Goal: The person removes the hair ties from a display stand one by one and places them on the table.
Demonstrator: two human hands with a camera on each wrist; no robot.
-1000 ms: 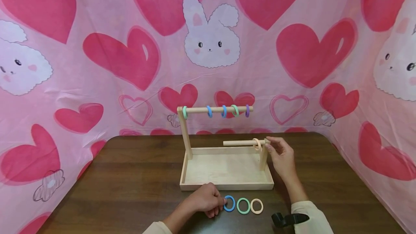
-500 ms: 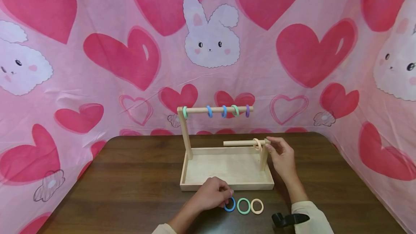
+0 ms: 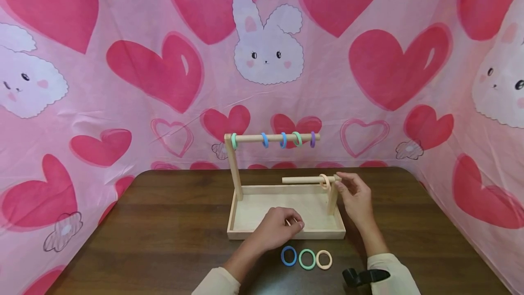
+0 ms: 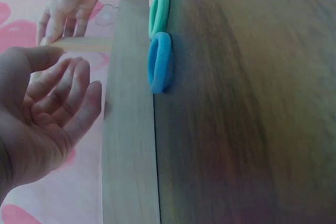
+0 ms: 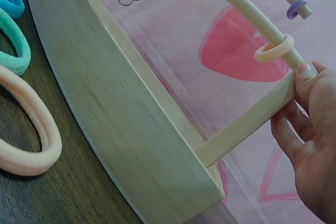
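Note:
My left hand (image 3: 278,229) hovers over the front wall of a wooden tray stand (image 3: 323,235), fingers loosely bent. In the left wrist view its thumb and fingers are apart with nothing between them. On the table before the tray lie a blue hair tie (image 4: 167,61), a green hair tie (image 4: 163,17) and a peach hair tie (image 5: 50,148). My right hand (image 3: 358,199) pinches the top of the stand's short right post (image 5: 252,119), where the lower bar (image 3: 300,180) joins it. Another peach hair tie (image 5: 265,55) hangs on that bar, close to my right thumb.
The taller left post (image 3: 234,167) carries an upper bar (image 3: 249,139) with several hair ties, a purple one (image 3: 313,139) nearest its free right end. A brown wooden table (image 3: 163,222) lies under everything. A pink heart-patterned cloth (image 3: 327,94) surrounds its back and sides.
My left hand has left the blue hair tie's side and risen forward and right, over the tray's front edge. The blue hair tie stays on the table. My right hand keeps its hold.

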